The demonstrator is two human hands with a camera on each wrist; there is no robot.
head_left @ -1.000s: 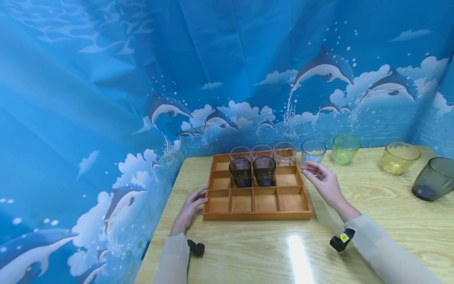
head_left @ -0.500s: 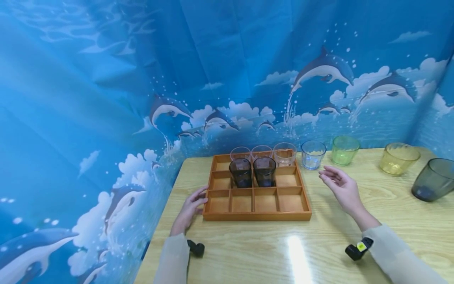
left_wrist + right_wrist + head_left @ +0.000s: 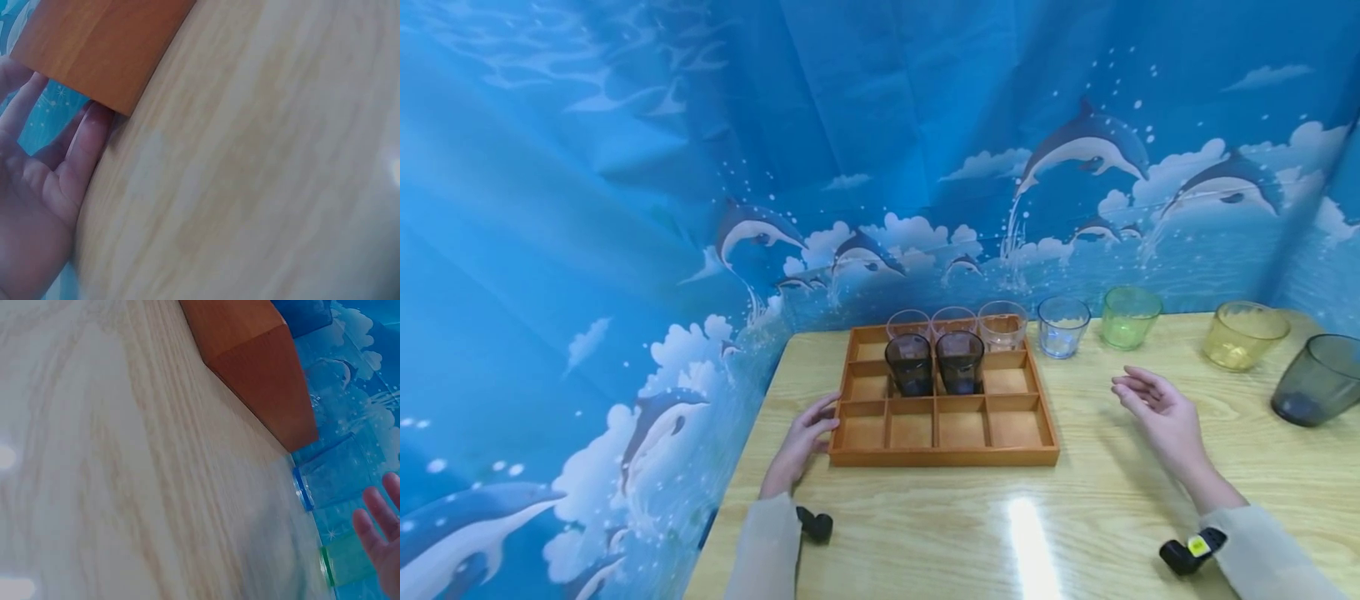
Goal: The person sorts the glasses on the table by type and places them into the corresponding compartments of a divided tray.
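Note:
A brown wooden tray [image 3: 943, 457] split into square compartments lies on the table. My left hand [image 3: 800, 446] touches its left side, fingers fairly straight along the wall [image 3: 106, 50] in the left wrist view. Two dark tumblers [image 3: 960, 364] stand in the middle row; clear glasses [image 3: 1002, 329] occupy part of the back row. To the right of the tray, my right hand [image 3: 1168, 421] hovers over the table, holding nothing, its fingers loosely bent. Nearest to it are a light blue glass [image 3: 1063, 329] and a green glass [image 3: 1130, 318], both upright.
Farther right stand a yellow glass [image 3: 1244, 336] and a grey tumbler [image 3: 1317, 379]. Behind the wood-grain table [image 3: 940, 533] hangs a blue dolphin-print cloth [image 3: 925, 150], close to the back glasses and the table's left edge.
My right hand has drawn away from the light blue glass, moving right and toward me. The left hand, the tray and the glasses look unchanged.

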